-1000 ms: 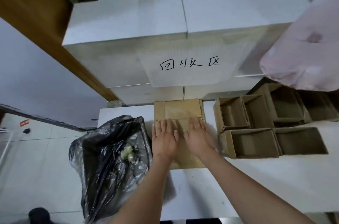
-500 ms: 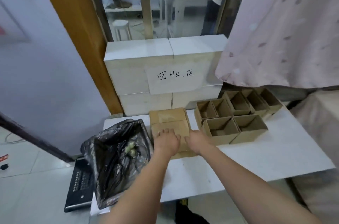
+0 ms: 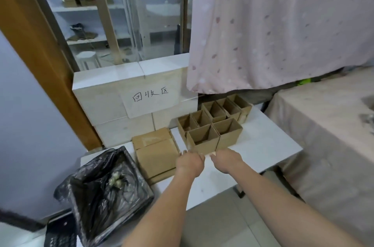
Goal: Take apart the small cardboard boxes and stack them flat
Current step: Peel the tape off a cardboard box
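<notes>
A flat stack of taken-apart cardboard boxes point(image 3: 155, 151) lies at the left of the white table point(image 3: 263, 145). To its right stand several open small cardboard boxes in a cluster, the nearest one point(image 3: 203, 141) at the front. My left hand point(image 3: 189, 162) hovers just before that box's front left corner, fingers loosely curled and holding nothing. My right hand point(image 3: 226, 160) reaches toward the box's front lower edge with its fingertips close to it, also empty. I cannot tell whether either hand touches the box.
A bin lined with a black bag point(image 3: 105, 192) stands left of the table. Stacked white boxes with a handwritten label point(image 3: 149, 95) back the table. A pink curtain point(image 3: 273, 24) hangs above the far boxes. A cloth-covered surface point(image 3: 323, 125) borders the right.
Both hands lifted off the flat stack, which they were pressing, and moved right to the front of the nearest open box. The view pulled back and rose.
</notes>
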Demonstrator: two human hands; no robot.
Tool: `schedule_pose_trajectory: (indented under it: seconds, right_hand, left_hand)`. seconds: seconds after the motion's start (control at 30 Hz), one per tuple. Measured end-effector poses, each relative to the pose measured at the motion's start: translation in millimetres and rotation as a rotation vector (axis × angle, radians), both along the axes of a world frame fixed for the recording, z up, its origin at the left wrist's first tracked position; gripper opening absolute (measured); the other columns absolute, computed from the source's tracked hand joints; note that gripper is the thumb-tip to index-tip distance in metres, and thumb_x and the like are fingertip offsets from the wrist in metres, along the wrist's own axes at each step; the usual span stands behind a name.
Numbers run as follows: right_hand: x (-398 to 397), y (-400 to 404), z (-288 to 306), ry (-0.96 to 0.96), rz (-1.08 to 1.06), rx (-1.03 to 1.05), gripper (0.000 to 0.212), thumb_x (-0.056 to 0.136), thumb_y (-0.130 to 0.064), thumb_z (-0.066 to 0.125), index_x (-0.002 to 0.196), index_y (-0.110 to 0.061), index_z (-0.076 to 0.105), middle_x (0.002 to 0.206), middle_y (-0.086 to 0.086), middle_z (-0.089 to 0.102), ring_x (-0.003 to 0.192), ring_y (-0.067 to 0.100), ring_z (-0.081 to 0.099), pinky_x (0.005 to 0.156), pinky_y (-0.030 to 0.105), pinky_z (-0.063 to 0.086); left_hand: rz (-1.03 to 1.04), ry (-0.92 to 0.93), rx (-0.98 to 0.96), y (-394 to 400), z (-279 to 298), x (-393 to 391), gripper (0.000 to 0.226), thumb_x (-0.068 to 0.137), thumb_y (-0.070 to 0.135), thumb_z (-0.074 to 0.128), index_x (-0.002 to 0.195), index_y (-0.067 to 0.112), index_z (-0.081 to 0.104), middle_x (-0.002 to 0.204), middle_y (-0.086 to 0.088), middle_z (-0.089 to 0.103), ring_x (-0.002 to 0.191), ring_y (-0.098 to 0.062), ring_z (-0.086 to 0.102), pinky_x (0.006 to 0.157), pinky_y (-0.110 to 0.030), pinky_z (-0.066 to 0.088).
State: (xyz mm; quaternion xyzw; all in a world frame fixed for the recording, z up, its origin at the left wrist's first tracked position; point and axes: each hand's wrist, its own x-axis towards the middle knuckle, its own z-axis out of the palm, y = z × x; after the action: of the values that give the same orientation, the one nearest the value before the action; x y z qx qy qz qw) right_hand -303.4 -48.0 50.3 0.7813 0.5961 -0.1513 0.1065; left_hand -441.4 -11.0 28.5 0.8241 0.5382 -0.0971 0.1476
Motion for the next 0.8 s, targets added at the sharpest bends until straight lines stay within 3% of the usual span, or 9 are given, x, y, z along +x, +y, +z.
schedule_pose_trajectory:
  seconds: [0.23, 0.5, 0.8]
  right_hand:
    - [73.6, -11.3, 3.4, 0.040, -0.081, 0.033, 0.045, 0.106, -0.038, 0.026, 0.124, -0.013, 0.058, 0.128, 0.010, 0.059, 0.115, 0.028, 0.057, 0.087, 0.036, 0.044]
    - [156.7, -7.8, -10.9, 0.038, -0.002, 0.046, 0.042, 0.107, -0.031, 0.025, 0.127, -0.011, 0.056, 0.128, 0.011, 0.060, 0.116, 0.028, 0.056, 0.092, 0.036, 0.044]
    - [229.7, 4.5, -40.5, 0.125, 0.076, -0.007, 0.047, 0.106, -0.040, 0.025, 0.126, -0.011, 0.055, 0.127, 0.011, 0.060, 0.116, 0.028, 0.056, 0.091, 0.037, 0.045]
  left_hand:
    - [-0.071, 0.005, 0.027, -3.2, 1.0, 69.7, 0.048, 0.107, 0.032, 0.021, 0.129, 0.010, 0.058, 0.130, -0.013, 0.061, 0.118, -0.032, 0.055, 0.103, -0.044, 0.042]
    - [0.004, 0.040, -0.029, 1.6, -5.4, 150.0, 0.050, 0.107, 0.038, 0.020, 0.130, 0.013, 0.057, 0.130, -0.012, 0.060, 0.117, -0.031, 0.057, 0.095, -0.041, 0.047]
    - [0.127, 0.108, -0.085, -4.8, -22.7, 209.5, 0.050, 0.107, 0.040, 0.021, 0.131, 0.014, 0.056, 0.129, -0.010, 0.061, 0.115, -0.030, 0.059, 0.095, -0.040, 0.049]
